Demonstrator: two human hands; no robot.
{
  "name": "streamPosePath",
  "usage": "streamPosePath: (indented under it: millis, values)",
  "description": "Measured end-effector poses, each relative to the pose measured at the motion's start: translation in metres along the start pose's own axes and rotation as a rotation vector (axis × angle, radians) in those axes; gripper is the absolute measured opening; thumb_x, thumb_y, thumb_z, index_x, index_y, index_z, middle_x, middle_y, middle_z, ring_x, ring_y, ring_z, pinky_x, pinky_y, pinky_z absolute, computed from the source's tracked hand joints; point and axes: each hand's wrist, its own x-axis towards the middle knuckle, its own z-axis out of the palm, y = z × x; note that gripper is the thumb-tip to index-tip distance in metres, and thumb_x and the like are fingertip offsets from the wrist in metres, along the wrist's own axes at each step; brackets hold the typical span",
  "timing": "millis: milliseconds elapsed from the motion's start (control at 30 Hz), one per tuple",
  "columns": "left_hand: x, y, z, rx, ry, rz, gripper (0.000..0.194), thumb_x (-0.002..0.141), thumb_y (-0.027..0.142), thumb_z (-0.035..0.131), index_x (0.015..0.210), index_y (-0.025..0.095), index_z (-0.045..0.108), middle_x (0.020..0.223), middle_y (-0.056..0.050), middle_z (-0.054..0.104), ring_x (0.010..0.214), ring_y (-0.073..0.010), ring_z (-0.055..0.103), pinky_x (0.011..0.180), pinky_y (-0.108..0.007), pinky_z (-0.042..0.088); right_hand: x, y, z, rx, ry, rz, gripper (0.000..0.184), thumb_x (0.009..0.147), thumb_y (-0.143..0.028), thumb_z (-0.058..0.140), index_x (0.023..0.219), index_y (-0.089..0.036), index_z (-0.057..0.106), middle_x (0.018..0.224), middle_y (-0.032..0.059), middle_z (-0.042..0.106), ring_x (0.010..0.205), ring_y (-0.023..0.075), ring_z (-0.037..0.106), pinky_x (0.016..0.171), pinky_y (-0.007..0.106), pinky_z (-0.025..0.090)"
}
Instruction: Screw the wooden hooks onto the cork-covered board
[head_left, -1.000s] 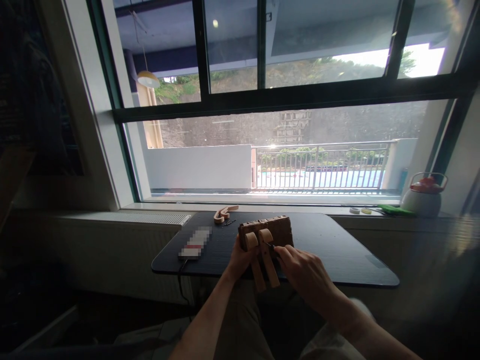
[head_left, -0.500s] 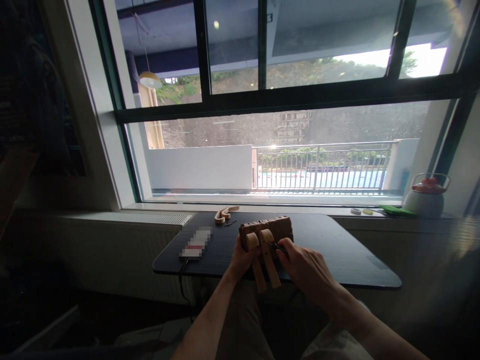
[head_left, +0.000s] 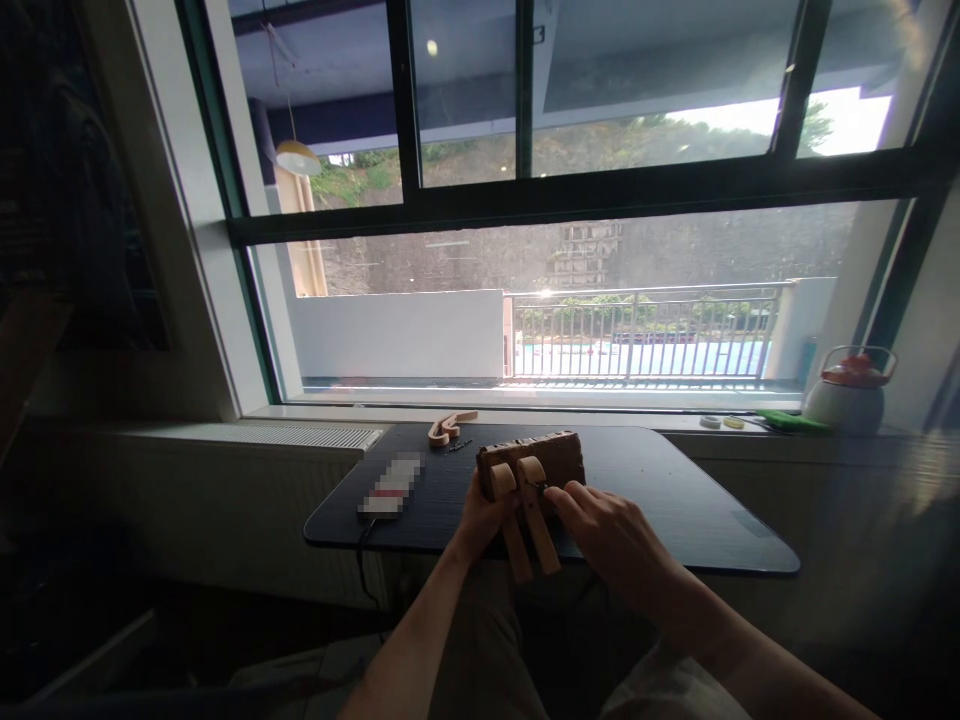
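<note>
My left hand (head_left: 477, 518) is closed around the left side of a brown block-like piece (head_left: 559, 458) with a ridged top edge, held tilted over the near edge of the table. Two light tan strips (head_left: 537, 530) with curled tops lie against its front and hang down toward my lap. My right hand (head_left: 606, 515) pinches a thin dark tool (head_left: 541, 487), whose tip is at the right strip, just below the curl. Most of the tool is hidden by my fingers, so its kind is unclear.
On the dark table (head_left: 675, 500) lie a curved pale piece (head_left: 448, 428), small dark bits (head_left: 460, 446) and a blurred-out flat device (head_left: 391, 485) with a cable (head_left: 362, 570). A white jug (head_left: 844, 400) and a green item (head_left: 791, 420) stand on the sill at right.
My right hand drew back slightly half a second ago, showing more of the dark tool, and is now closer to the right strip again. The left hand holds the piece in place.
</note>
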Motion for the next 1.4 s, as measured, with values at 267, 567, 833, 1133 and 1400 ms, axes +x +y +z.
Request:
streamPosePath:
  millis: [267, 567, 833, 1133, 1400]
  values:
    - [-0.001, 0.004, 0.002, 0.012, -0.019, -0.017, 0.059, 0.054, 0.021, 0.081, 0.104, 0.017, 0.052, 0.089, -0.003, 0.065, 0.080, -0.0192, 0.061, 0.065, -0.026, 0.050, 0.002, -0.001, 0.014, 0.175, 0.111, 0.160, 0.018, 0.093, -0.028, 0.040, 0.095, -0.017, 0.054, 0.073, 0.0006, 0.065, 0.062, 0.0146, 0.061, 0.052, 0.027, 0.031]
    - [-0.002, 0.005, 0.001, 0.018, -0.007, -0.023, 0.058, 0.053, 0.022, 0.081, 0.103, 0.017, 0.053, 0.088, -0.002, 0.066, 0.081, -0.0200, 0.062, 0.066, -0.026, 0.050, 0.003, -0.001, 0.002, 0.332, 0.020, 0.212, 0.023, 0.093, -0.030, 0.036, 0.105, -0.024, 0.055, 0.088, 0.0010, 0.066, 0.073, 0.0143, 0.062, 0.058, 0.024, 0.036]
    - [0.001, -0.001, -0.001, 0.010, -0.019, -0.015, 0.060, 0.052, 0.021, 0.081, 0.105, 0.018, 0.054, 0.091, -0.003, 0.066, 0.083, -0.0201, 0.062, 0.070, -0.028, 0.050, -0.002, 0.001, -0.007, 0.157, -0.067, 0.034, 0.034, 0.085, -0.006, 0.039, 0.114, -0.018, 0.051, 0.088, 0.0039, 0.065, 0.073, 0.0163, 0.060, 0.059, 0.027, 0.037]
    - [0.001, -0.001, -0.001, 0.005, -0.010, -0.020, 0.062, 0.051, 0.023, 0.082, 0.106, 0.018, 0.054, 0.092, -0.004, 0.067, 0.084, -0.0215, 0.062, 0.067, -0.027, 0.050, -0.003, -0.002, 0.017, 0.147, 0.082, 0.123, 0.022, 0.093, -0.027, 0.039, 0.107, -0.015, 0.052, 0.069, 0.0021, 0.068, 0.058, 0.0158, 0.064, 0.050, 0.026, 0.033]
    - [-0.001, 0.001, 0.000, 0.011, -0.018, -0.008, 0.061, 0.054, 0.024, 0.081, 0.108, 0.018, 0.053, 0.091, -0.003, 0.067, 0.083, -0.0205, 0.062, 0.067, -0.027, 0.050, 0.003, -0.004, 0.003, 0.220, 0.098, 0.196, 0.022, 0.093, -0.030, 0.038, 0.101, -0.020, 0.056, 0.083, 0.0038, 0.067, 0.071, 0.0157, 0.063, 0.059, 0.026, 0.038]
